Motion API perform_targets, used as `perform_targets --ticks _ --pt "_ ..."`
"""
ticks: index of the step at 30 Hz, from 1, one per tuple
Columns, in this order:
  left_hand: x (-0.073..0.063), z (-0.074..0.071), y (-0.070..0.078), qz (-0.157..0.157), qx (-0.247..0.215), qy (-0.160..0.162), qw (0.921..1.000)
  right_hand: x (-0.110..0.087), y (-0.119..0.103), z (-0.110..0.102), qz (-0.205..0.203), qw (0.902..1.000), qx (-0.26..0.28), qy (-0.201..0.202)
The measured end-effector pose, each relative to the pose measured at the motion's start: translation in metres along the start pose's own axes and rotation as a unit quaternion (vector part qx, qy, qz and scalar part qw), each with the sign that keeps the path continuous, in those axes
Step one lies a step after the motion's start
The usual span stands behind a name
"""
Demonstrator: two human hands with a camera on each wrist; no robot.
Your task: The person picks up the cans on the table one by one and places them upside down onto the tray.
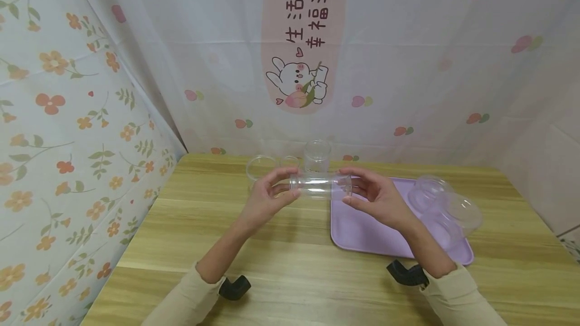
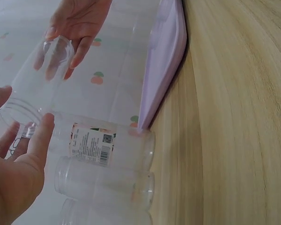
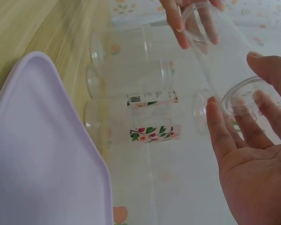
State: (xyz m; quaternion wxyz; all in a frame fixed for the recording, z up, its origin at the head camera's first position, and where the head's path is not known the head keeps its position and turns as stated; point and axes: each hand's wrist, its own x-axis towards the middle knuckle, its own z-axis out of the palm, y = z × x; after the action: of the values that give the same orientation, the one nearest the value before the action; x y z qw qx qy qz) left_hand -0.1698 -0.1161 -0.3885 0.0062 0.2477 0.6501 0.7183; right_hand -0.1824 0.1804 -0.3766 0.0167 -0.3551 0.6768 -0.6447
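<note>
A clear plastic jar is held level above the table, lying sideways between both hands. My left hand grips its threaded neck end, with thumb and fingers around the rim. At the opposite end, my right hand holds the base between thumb and fingers. In the left wrist view the jar is see-through, and fingers show through its wall. Behind it stand more clear jars, upright in a row at the table's back. One of them bears a printed label with a barcode.
A light purple tray lies on the wooden table at the right, partly under my right forearm. Several clear containers are on its right side. Patterned curtains hang behind the table and along its left.
</note>
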Motion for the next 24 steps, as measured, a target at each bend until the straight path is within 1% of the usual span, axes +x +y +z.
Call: perform_targets --ticks 3,5,8,13,16,20,24 --pt "-0.001 -0.002 0.001 0.000 0.013 -0.009 0.9999 -0.001 0.000 -0.001 -0.003 1.0000 -0.002 -0.002" --pt "-0.001 -0.003 0.001 -0.003 0.017 -0.012 0.9998 -0.002 0.001 -0.001 -0.010 0.9999 -0.003 -0.006" --pt "-0.002 -0.004 0.002 -0.006 0.016 -0.014 0.9998 -0.003 0.000 -0.002 -0.010 0.9999 -0.003 -0.010" --pt "-0.004 -0.006 0.004 -0.004 0.018 -0.013 0.9997 -0.004 -0.002 -0.004 -0.007 0.9998 -0.014 -0.010" --pt "-0.006 -0.008 0.005 -0.005 0.018 -0.011 0.9998 -0.006 -0.002 -0.006 -0.010 0.9999 -0.011 -0.008" --pt "-0.007 -0.010 0.006 -0.008 0.015 -0.015 0.9997 -0.007 -0.003 -0.007 -0.003 1.0000 0.002 -0.008" --pt "-0.006 -0.011 0.005 -0.005 0.015 -0.015 0.9998 -0.009 -0.004 -0.010 -0.003 0.9999 -0.014 -0.009"
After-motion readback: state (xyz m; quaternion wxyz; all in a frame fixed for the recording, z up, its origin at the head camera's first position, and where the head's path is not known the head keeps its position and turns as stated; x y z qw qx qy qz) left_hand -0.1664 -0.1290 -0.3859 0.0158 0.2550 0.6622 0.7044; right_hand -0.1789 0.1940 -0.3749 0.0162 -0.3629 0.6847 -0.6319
